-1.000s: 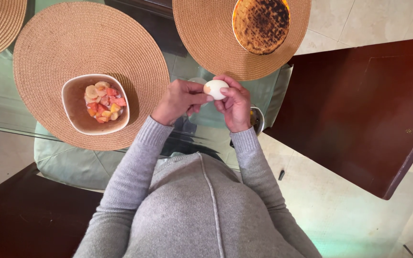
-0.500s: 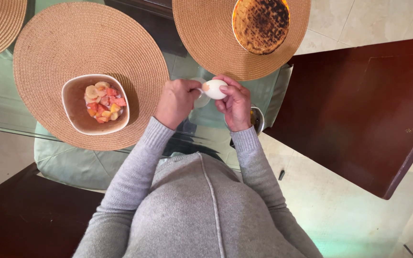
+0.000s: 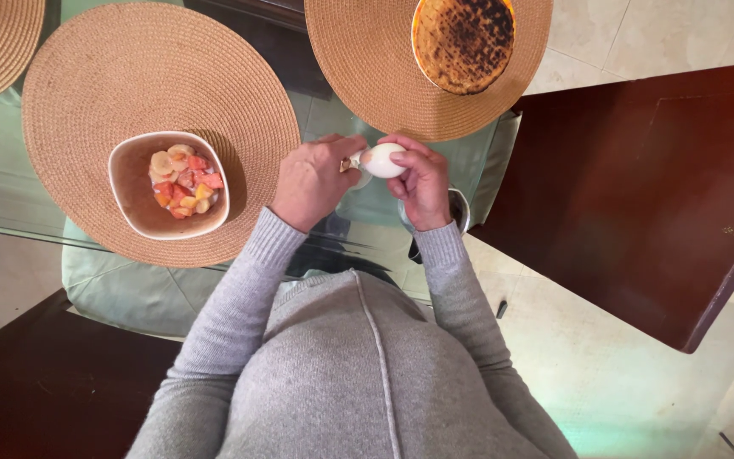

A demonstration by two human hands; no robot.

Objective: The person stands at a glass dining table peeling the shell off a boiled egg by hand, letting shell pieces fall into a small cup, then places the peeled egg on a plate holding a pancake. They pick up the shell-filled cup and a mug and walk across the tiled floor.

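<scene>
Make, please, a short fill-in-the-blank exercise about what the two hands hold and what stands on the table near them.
1. The right hand holds a white ____, and the left hand touches its end.
2. The bowl left of the hands holds cut ____.
3. The bowl stands on a round woven ____.
4. The charred flat bread lies on the placemat ____ the hands.

Missing words: egg; fruit; placemat; beyond

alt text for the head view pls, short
Both hands hold a white egg over a glass table: the right hand grips it, the left hand picks at its end. A bowl of cut fruit sits on a woven placemat at left.
</scene>
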